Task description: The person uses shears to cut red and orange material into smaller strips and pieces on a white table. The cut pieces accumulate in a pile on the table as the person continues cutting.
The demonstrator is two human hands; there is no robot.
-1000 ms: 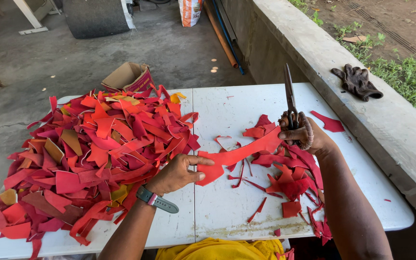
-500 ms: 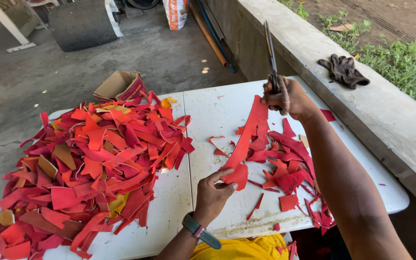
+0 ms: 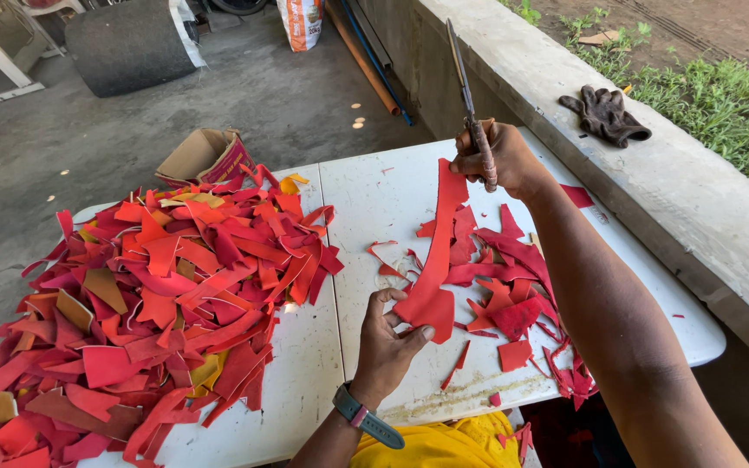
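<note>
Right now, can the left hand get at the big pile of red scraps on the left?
Probably yes. The left hand pinches the red strip, so it must let go first. The pile lies just beside it on the white table, with nothing between.

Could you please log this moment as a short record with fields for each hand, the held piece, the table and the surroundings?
Left hand: left hand pinches the lower end of the long red strip.
Right hand: right hand grips the scissors, blades pointing up, and holds the strip's upper end.
Strip: stretched between both hands above the table.
Table: white table; big scrap pile on its left part, smaller offcuts on its right.
Surroundings: cardboard box beyond the table; dark glove on the concrete ledge.
</note>
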